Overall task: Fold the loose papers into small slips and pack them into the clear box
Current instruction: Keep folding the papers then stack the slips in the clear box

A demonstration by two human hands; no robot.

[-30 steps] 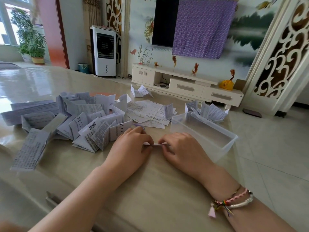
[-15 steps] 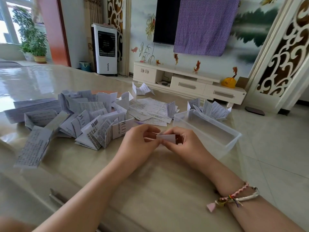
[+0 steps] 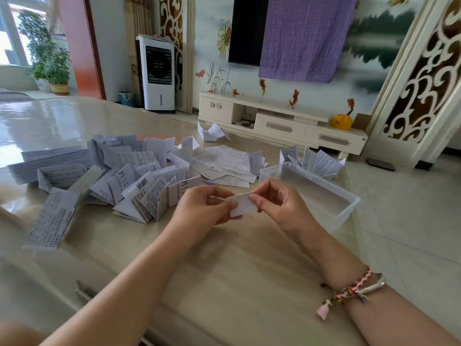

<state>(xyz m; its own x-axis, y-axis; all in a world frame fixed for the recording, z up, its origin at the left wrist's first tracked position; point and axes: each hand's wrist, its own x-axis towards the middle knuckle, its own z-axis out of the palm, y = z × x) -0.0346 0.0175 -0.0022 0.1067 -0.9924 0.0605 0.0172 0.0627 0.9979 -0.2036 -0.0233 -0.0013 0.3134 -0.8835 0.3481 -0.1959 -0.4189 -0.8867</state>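
Observation:
A small folded white slip (image 3: 244, 204) is held above the table between both hands. My left hand (image 3: 202, 208) pinches its left end and my right hand (image 3: 279, 204) pinches its right end. Just to the right of my right hand stands the clear box (image 3: 344, 208) at the table's right edge; its inside looks bare. A big heap of printed, partly folded papers (image 3: 129, 178) lies to the left of my hands. Flat sheets (image 3: 224, 163) lie behind my hands.
Several folded papers (image 3: 316, 161) sit behind the clear box, and one crumpled paper (image 3: 212, 132) lies at the table's far edge. The glossy beige table (image 3: 224, 265) ends close to the box on the right, with tiled floor beyond.
Both hands have lifted the slip off the table, where they were pressing it flat, and now hold it up with its face showing.

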